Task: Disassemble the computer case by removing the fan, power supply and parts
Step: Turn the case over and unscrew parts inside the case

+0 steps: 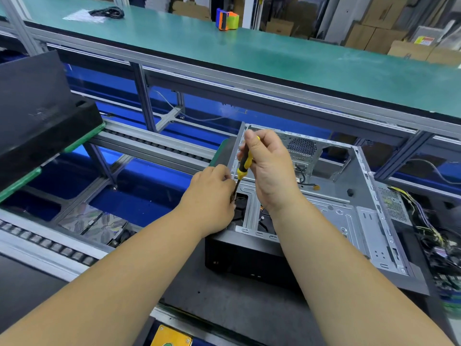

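Note:
An open grey computer case (pixel 349 221) lies on its side on a dark pallet, its black front panel (pixel 244 255) facing me. My right hand (pixel 269 171) grips a yellow-and-black screwdriver (pixel 243 166) held upright, tip down at the case's front left corner. My left hand (pixel 212 196) sits at that corner, fingers curled around the screwdriver's shaft near the tip. A black part, partly hidden, shows in the opening under the tip. A removed power supply (pixel 394 206) with a cable bundle lies right of the case.
A black case on a green-edged pallet (pixel 37 126) stands at the left on the roller conveyor (pixel 154 146). A green shelf (pixel 249 53) runs above, carrying a tape dispenser (pixel 225 20) and a black cable. Circuit boards and wires (pixel 446 258) lie at the right.

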The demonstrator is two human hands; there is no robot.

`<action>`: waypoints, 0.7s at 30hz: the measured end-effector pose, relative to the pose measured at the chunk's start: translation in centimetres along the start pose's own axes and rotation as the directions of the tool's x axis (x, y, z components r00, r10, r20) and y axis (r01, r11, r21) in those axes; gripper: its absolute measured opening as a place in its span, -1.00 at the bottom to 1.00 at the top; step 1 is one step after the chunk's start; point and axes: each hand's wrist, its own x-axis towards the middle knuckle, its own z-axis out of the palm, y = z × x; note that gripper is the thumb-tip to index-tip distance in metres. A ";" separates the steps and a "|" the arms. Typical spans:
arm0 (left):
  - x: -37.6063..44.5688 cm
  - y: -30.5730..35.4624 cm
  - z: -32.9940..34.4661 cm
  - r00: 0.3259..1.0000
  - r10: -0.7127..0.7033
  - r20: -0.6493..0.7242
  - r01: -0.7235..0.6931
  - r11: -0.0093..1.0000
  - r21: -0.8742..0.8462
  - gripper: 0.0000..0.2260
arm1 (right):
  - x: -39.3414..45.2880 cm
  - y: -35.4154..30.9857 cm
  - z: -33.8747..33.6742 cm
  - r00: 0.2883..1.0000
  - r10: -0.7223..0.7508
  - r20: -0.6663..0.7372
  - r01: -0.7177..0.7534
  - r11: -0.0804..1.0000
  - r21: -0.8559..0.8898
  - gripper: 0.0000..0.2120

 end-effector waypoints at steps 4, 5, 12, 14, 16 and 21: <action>-0.5 -0.5 -0.1 1.000 -0.017 0.014 0.018 0.996 -0.082 -0.65 | 0.0 0.0 0.4 0.994 0.022 0.103 -0.028 0.998 0.049 -0.76; -0.5 -0.6 -0.1 1.000 -0.021 0.018 0.022 0.995 -0.093 -0.65 | 0.0 0.0 0.4 0.992 0.029 0.124 -0.039 0.996 0.084 -0.72; -0.4 -0.8 -0.5 0.998 -0.041 0.042 0.048 0.985 -0.168 -0.67 | 0.2 0.6 0.3 0.978 0.058 0.201 -0.109 0.961 0.255 -0.69; -0.3 -0.9 -0.5 0.998 -0.042 0.044 0.049 0.982 -0.181 -0.69 | 0.2 0.7 0.2 0.979 0.045 0.201 -0.091 0.969 0.230 -0.80; -0.3 -0.9 -0.5 0.998 -0.042 0.042 0.049 0.981 -0.186 -0.69 | 0.2 0.8 0.1 0.981 0.035 0.190 -0.077 0.973 0.218 -0.83; -0.3 -0.9 -0.4 0.999 -0.042 0.027 0.046 0.984 -0.171 -0.71 | 0.5 0.8 0.0 0.980 0.075 0.187 -0.116 0.969 0.218 -0.65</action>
